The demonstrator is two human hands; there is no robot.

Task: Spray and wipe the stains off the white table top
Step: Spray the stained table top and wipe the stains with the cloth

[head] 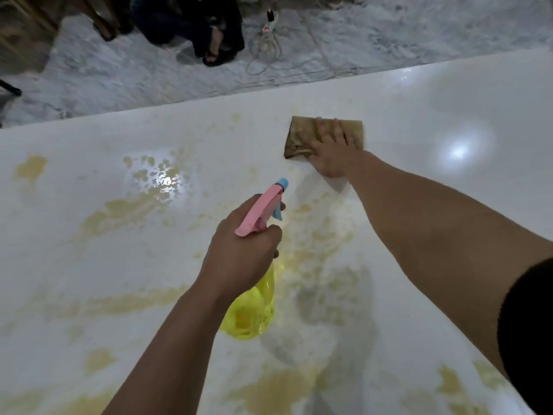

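Observation:
The white table top [434, 121] fills most of the view and carries several yellowish-brown stains [119, 211] across its left, middle and near parts. My left hand [242, 250] grips a spray bottle [254, 307] with a yellow body and a pink and blue head, held above the middle of the table with the nozzle pointing away from me. My right hand [332, 151] lies flat, fingers spread, pressing a folded brown cloth [302, 136] onto the table near its far edge.
A wet, shiny patch [161, 178] lies on the table left of the nozzle. Beyond the far edge is a grey mottled floor [419, 34] with a power strip and cables [269, 28]. Someone's sandalled feet [215, 52] stand on that floor.

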